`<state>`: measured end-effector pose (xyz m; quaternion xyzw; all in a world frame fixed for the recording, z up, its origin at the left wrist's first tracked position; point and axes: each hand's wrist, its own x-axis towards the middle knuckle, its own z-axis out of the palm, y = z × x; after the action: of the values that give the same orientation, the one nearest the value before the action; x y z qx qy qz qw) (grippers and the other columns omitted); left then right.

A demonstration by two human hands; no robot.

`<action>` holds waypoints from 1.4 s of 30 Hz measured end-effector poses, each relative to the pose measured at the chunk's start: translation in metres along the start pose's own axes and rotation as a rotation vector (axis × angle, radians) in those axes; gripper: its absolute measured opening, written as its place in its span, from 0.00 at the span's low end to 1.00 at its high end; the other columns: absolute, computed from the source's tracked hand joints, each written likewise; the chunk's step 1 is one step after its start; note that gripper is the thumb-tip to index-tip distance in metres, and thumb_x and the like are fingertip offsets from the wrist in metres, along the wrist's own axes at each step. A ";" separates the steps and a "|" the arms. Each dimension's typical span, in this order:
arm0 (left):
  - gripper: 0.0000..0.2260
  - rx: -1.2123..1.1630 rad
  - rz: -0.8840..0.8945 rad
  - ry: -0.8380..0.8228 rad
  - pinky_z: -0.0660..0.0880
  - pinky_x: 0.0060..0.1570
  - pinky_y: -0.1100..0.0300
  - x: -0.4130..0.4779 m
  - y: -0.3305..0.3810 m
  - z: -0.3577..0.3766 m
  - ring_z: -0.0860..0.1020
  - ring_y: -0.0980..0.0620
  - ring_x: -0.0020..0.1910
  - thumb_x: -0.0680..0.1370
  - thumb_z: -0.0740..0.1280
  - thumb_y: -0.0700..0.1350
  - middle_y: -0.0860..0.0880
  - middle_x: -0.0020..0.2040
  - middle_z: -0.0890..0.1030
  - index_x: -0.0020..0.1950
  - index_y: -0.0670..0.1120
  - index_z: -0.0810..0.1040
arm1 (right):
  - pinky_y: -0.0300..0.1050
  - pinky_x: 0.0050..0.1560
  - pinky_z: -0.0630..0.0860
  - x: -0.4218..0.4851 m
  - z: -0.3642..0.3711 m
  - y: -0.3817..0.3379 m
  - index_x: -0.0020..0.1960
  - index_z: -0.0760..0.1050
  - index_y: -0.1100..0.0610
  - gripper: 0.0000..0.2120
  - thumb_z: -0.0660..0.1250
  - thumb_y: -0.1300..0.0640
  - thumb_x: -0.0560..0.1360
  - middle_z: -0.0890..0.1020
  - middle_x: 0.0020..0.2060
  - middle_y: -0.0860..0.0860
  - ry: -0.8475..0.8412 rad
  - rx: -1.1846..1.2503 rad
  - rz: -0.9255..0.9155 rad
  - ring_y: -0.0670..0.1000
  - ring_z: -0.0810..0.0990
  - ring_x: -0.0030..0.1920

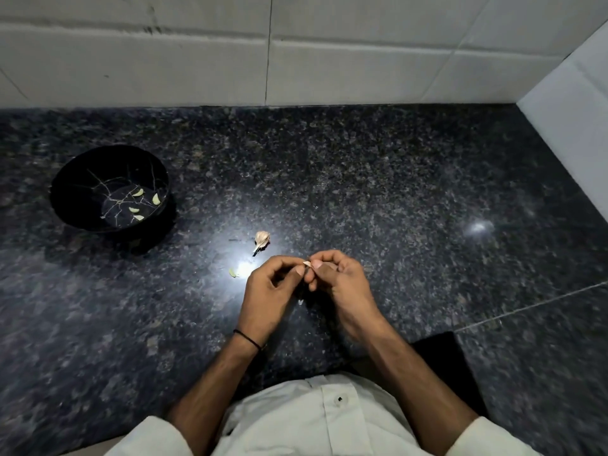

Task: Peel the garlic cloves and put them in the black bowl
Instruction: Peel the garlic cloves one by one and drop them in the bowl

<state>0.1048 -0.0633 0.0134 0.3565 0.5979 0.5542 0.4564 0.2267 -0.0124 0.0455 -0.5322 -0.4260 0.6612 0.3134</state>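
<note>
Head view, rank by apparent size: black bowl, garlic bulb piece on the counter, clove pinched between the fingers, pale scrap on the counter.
1. black bowl
2. garlic bulb piece
3. pinched clove and pale scrap: both tiny and alike; fingers hide part of the clove, so unranked.

Your black bowl (75, 185) sits upright at left, four peeled cloves (138, 192) inside; another clove (307, 263) is pinched between your fingers (317, 264).

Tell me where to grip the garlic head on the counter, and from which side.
Pinch the garlic head by its rounded body, from above, across its width. It lies on its side, thin stalk trailing toward the near side, probably too frail to hold.
</note>
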 end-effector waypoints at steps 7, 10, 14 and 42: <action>0.03 -0.137 -0.061 0.107 0.78 0.48 0.57 0.005 -0.001 0.008 0.81 0.52 0.42 0.77 0.71 0.36 0.43 0.43 0.85 0.48 0.38 0.83 | 0.42 0.39 0.79 0.005 -0.007 0.000 0.49 0.78 0.66 0.06 0.65 0.64 0.81 0.83 0.35 0.58 -0.062 -0.005 0.022 0.52 0.80 0.33; 0.03 -0.172 -0.085 0.135 0.77 0.42 0.62 0.007 0.001 0.017 0.79 0.54 0.39 0.78 0.69 0.34 0.44 0.40 0.83 0.48 0.34 0.81 | 0.44 0.37 0.80 0.007 -0.010 0.000 0.49 0.78 0.66 0.08 0.65 0.62 0.81 0.84 0.35 0.58 -0.039 -0.122 -0.003 0.54 0.82 0.33; 0.04 -0.222 -0.137 0.147 0.76 0.42 0.57 0.013 0.001 0.025 0.77 0.51 0.38 0.77 0.71 0.37 0.44 0.39 0.82 0.48 0.36 0.81 | 0.43 0.38 0.79 0.010 -0.014 -0.005 0.47 0.79 0.62 0.08 0.63 0.63 0.82 0.85 0.35 0.57 -0.036 -0.231 -0.034 0.53 0.82 0.34; 0.02 -0.523 -0.343 0.098 0.73 0.34 0.66 0.031 0.014 0.030 0.76 0.53 0.32 0.77 0.69 0.35 0.44 0.36 0.81 0.48 0.37 0.80 | 0.54 0.51 0.80 0.015 -0.033 -0.019 0.51 0.83 0.53 0.06 0.67 0.58 0.79 0.86 0.42 0.45 -0.039 -0.544 -0.274 0.46 0.83 0.42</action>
<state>0.1216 -0.0227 0.0236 0.0939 0.5080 0.6205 0.5900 0.2543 0.0166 0.0536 -0.5213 -0.6612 0.4845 0.2373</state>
